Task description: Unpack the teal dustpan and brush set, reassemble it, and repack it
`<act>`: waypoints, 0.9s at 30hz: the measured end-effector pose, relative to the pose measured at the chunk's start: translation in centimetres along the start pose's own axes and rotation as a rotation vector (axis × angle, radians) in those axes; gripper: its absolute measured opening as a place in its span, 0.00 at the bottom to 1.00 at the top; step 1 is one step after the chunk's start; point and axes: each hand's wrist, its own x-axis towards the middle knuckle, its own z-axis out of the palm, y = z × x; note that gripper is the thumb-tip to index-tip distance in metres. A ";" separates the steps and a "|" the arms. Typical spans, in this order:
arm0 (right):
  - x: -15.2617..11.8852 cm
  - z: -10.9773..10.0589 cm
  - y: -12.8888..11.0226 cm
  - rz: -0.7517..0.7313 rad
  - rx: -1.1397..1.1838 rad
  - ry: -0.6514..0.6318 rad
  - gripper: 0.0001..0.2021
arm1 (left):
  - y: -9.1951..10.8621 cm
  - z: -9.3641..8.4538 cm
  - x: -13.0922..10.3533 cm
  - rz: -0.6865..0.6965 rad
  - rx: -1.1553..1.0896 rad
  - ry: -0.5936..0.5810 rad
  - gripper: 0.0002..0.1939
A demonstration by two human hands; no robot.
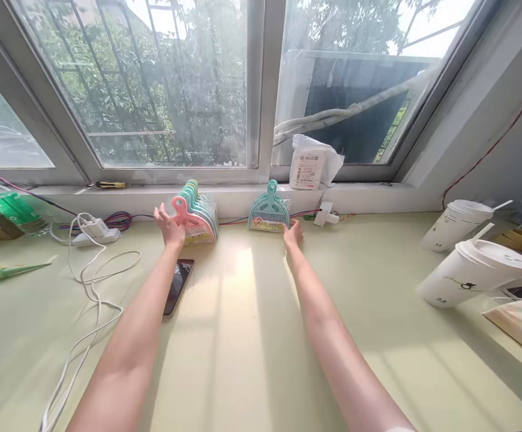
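Observation:
A row of small dustpan-and-brush sets in clear wrap stands upright against the wall below the window, with a pink dustpan set (193,225) at the front and green, teal and yellow ones behind it. My left hand (169,227) is at the left edge of the pink set, fingers apart, its thumb side touching the plastic. To the right, a single teal dustpan set (269,208) leans upright by the wall, its grey brush and yellow label facing me. My right hand (293,233) pinches its lower right corner; some fingertips are hidden.
A phone (179,287) lies beside my left forearm. White cables (92,288) and a power strip (96,237) are on the left. Two white cups (472,273) with straws stand on the right. A wrapped white package (310,165) and a screwdriver (111,185) rest on the sill.

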 end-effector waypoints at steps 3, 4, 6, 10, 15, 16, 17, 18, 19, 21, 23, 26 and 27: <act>0.9 0.4 1.0 -0.036 -0.002 -0.077 0.15 | -0.4 0.7 0.3 0.022 0.046 0.092 0.41; 0.9 0.6 1.1 -0.032 0.005 -0.067 0.14 | -0.5 0.8 0.3 0.037 0.066 0.123 0.42; 0.9 1.0 1.4 -0.007 0.031 -0.038 0.12 | -0.7 0.7 0.0 0.082 0.102 0.139 0.39; 1.1 1.1 1.7 -0.004 0.027 -0.072 0.10 | -1.1 0.2 -1.1 0.193 0.153 -0.021 0.27; 1.0 0.7 1.5 0.068 0.068 -0.098 0.06 | -1.5 0.2 -1.2 0.170 0.164 -0.147 0.34; 0.9 0.5 1.5 0.095 0.091 -0.083 0.07 | -1.4 0.1 -1.1 0.155 0.163 -0.158 0.35; 0.8 0.3 1.5 0.117 0.109 -0.066 0.08 | -1.2 0.0 -1.1 0.142 0.160 -0.164 0.35; 0.6 0.0 1.5 0.133 0.119 -0.052 0.09 | -0.8 -0.2 -1.2 0.132 0.154 -0.157 0.35; 0.4 -0.3 1.5 0.146 0.123 -0.040 0.10 | -0.4 -0.4 -1.4 0.124 0.140 -0.134 0.36; -0.2 -0.9 1.6 0.172 0.132 -0.025 0.11 | 0.9 -1.0 -2.3 0.124 0.087 -0.030 0.36; -1.4 -1.5 1.8 0.185 0.140 -0.026 0.12 | 2.5 -1.4 -3.8 0.143 0.008 0.106 0.35; -4.1 -2.6 2.2 0.171 0.165 -0.054 0.12 | 5.3 -1.2 -7.0 0.120 -0.184 0.158 0.30; -5.2 -3.1 2.3 0.158 0.191 -0.071 0.12 | 6.1 -0.9 -8.2 0.075 -0.277 0.077 0.29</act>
